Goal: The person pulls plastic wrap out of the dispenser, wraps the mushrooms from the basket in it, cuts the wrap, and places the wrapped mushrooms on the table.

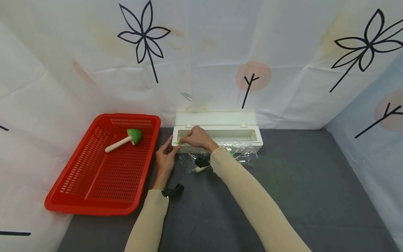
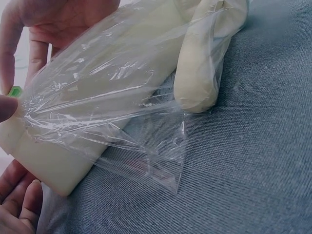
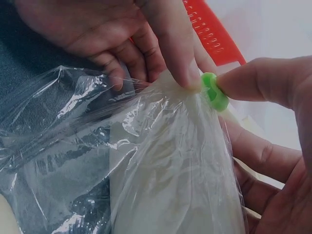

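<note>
A long white cling film dispenser box (image 1: 217,134) stands against the back cloth with its lid (image 1: 217,118) raised. My left hand (image 1: 165,159) holds its left end, thumb pressing the film at the front edge and fingers around the end. My right hand (image 1: 198,137) pinches a small green slide cutter (image 3: 214,92) at that same corner, between thumb and forefinger. Clear cling film (image 2: 97,97) hangs over the box's front in creases and spreads onto the table. Under or within it lies a pale rounded stem (image 2: 197,78), partly hidden in the head view by my right forearm.
To the left stands a red perforated basket (image 1: 110,185). Inside it lies a toy mushroom (image 1: 126,140) with a green cap and pale stem. Grey cloth (image 1: 283,196) covers the table, and white patterned cloth (image 1: 214,87) hangs close behind the box.
</note>
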Available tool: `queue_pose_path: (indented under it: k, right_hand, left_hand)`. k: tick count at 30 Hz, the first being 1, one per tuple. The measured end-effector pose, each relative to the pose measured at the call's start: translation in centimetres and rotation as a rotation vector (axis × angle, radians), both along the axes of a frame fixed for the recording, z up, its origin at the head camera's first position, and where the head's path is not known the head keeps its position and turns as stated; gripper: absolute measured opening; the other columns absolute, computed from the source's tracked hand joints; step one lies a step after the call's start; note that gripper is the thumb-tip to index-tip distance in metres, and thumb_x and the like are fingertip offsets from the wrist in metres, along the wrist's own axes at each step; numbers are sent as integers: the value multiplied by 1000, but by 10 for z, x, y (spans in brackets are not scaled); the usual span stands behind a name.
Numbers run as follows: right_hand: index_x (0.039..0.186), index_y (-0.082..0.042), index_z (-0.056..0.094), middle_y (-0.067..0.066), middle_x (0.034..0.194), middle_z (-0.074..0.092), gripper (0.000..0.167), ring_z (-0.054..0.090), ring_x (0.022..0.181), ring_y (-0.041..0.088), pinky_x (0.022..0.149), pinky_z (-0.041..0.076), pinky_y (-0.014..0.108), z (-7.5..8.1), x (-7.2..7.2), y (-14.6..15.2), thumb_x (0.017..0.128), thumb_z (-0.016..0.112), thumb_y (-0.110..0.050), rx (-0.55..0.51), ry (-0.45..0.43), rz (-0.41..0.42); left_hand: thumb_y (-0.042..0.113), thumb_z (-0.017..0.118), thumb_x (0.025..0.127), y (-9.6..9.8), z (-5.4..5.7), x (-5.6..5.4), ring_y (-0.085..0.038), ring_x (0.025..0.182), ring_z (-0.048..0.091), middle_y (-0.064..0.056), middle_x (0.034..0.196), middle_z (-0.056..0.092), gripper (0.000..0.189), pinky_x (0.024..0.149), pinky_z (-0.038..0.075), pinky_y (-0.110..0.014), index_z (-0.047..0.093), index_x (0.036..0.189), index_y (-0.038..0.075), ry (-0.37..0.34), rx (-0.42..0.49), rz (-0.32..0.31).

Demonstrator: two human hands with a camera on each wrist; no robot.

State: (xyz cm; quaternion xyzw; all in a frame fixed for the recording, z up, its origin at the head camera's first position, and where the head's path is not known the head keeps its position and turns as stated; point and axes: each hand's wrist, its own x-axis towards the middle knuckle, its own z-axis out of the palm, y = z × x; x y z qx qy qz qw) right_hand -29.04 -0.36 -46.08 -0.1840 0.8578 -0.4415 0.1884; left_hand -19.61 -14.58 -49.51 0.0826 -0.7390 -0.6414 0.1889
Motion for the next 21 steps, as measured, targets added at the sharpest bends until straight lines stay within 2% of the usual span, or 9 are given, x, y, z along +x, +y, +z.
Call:
queue_pose_path:
  k: [1,6,11,21]
  right_hand:
    - [52,-9,56,-8,45,25,48,16,43,8,46,21,27,0,0,0,92,71,-30,-4,3,2]
    - [48,-15,52,-9,45,24,49,16,43,8,47,21,27,3,2,0,91,71,-32,-5,-9,-15]
    - [46,-20,41,-9,44,24,56,16,42,7,46,21,27,2,0,-2,90,73,-34,7,-29,-29]
    - [48,-20,34,-8,45,22,56,16,42,9,45,23,28,2,0,-7,86,73,-33,35,-37,-76]
  left_hand:
    - [-3,72,91,0,0,0,-16,86,62,-27,102,59,49,71,47,-12,59,138,-3,2,4,0]
    - [-3,73,91,-2,-2,-1,-14,86,62,-28,103,58,49,72,47,-13,59,138,-4,10,10,-5]
    - [-3,73,91,-2,-3,-1,-15,86,61,-29,103,57,49,72,48,-13,58,138,-4,10,8,-10]
    - [-3,73,90,-1,-3,-1,-13,84,62,-28,102,58,49,71,48,-12,60,137,-2,18,0,2]
